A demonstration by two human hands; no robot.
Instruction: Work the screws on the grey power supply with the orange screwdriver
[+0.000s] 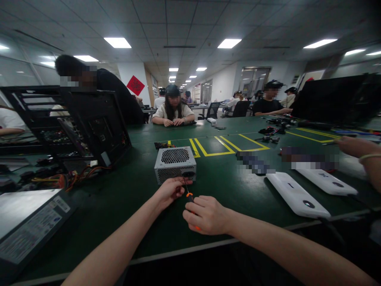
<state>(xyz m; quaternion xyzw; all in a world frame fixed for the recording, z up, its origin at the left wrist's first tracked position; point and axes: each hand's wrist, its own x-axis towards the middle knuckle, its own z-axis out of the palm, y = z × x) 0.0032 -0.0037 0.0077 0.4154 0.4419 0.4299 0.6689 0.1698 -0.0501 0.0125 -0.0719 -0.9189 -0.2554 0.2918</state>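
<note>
A silver-grey computer power supply unit (175, 156) with honeycomb vents and a dark socket stands on the green table in front of me. My right hand (205, 216) is wrapped around the handle of a screwdriver (189, 196), black and orange, its thin shaft pointing up toward the unit. Beside the shaft's tip is my left hand (172, 192), close against the unit's near face. Its index finger stretches along the lower edge below the socket, while the other fingers curl in. Whatever the curled fingers pinch is too small or hidden to make out.
An open black computer case (98, 123) with loose cables (62, 180) stands at left. A larger labelled power supply (32, 226) lies nearer. White power banks (297, 194) lie at right, by another person's hand (354, 147). A person (173, 107) sits opposite.
</note>
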